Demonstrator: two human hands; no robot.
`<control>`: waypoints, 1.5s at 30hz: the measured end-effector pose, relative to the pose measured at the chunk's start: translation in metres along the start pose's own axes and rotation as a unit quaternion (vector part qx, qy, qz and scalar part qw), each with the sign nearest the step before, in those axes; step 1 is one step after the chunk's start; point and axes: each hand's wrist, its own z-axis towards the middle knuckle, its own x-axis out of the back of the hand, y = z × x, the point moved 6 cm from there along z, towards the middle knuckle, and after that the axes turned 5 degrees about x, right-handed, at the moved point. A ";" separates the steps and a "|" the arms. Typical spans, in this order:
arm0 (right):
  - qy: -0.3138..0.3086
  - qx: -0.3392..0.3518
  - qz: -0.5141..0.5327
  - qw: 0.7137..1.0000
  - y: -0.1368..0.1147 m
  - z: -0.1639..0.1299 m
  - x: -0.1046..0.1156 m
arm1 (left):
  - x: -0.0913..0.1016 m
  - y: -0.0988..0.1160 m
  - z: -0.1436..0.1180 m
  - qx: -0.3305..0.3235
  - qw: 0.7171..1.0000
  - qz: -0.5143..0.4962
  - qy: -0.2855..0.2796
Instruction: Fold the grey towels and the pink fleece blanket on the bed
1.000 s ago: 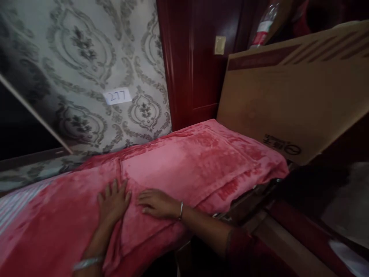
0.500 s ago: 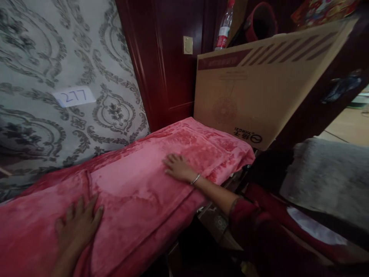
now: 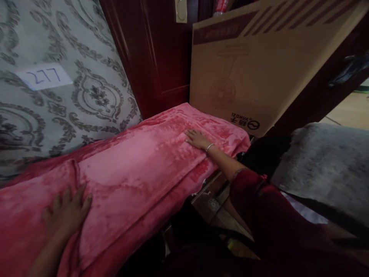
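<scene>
A plush pink blanket (image 3: 123, 157) lies spread in folded layers over a long raised surface along the wall. My left hand (image 3: 67, 211) rests flat on it at the lower left, fingers spread, beside a raised fold edge. Farther along, toward the far end, my right hand (image 3: 198, 139) lies palm down on the blanket with its fingers stretched out; a silver bangle circles that wrist. Neither hand grips the cloth. What holds the blanket up is mostly hidden beneath it.
A large cardboard box (image 3: 245, 73) stands at the blanket's far end, against a dark red door (image 3: 161, 50). Patterned wallpaper with a paper marked 277 (image 3: 44, 76) is on the left. A grey fuzzy-covered seat (image 3: 328, 169) is at the right.
My right hand has slid across the blanket toward its far right end. My left hand stays flat by the fold. The camera view has tilted down and shifted slightly.
</scene>
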 end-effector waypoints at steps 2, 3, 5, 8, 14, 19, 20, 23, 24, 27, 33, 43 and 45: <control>0.028 -0.051 -0.008 0.998 0.021 -0.001 0.006 | 0.005 0.003 0.000 0.008 1.000 0.010 0.001; 0.046 -0.080 -0.010 0.996 0.032 -0.003 0.011 | 0.009 0.005 -0.001 0.008 1.000 0.012 0.000; 0.070 -0.129 -0.008 0.989 0.055 -0.008 0.017 | 0.020 0.016 -0.001 -0.013 1.000 0.014 0.007; 0.092 -0.171 -0.007 0.981 0.082 -0.012 0.024 | 0.032 0.052 0.001 -0.109 0.994 0.013 0.008; 0.140 -0.199 0.016 0.970 0.093 -0.006 0.028 | 0.022 0.128 0.030 -0.181 0.982 -0.016 -0.058; 0.215 -0.259 0.085 0.938 0.097 -0.007 0.031 | 0.020 0.161 0.049 -0.149 0.988 -0.033 -0.008; 0.224 -0.268 0.095 0.932 0.099 -0.008 0.030 | 0.022 0.163 0.050 -0.137 0.990 -0.038 0.008; 0.196 -0.270 0.097 0.938 0.102 -0.008 0.019 | 0.028 0.162 0.051 -0.086 0.994 -0.041 0.057; 0.185 -0.264 0.091 0.942 0.103 -0.008 0.015 | 0.029 0.161 0.052 -0.069 0.995 -0.040 0.065; 0.192 -0.249 0.076 0.946 0.106 -0.008 0.009 | 0.028 0.156 0.056 -0.039 0.997 -0.041 0.050; 0.240 -0.231 0.080 0.939 0.108 -0.009 0.012 | 0.032 0.146 0.064 -0.009 0.987 -0.133 0.092; 0.194 -0.261 0.093 0.941 0.106 -0.010 0.007 | 0.024 0.151 0.070 -0.021 0.995 -0.082 0.055; 0.192 -0.266 0.096 0.940 0.102 -0.010 0.014 | 0.027 0.150 0.066 -0.041 0.993 -0.081 0.072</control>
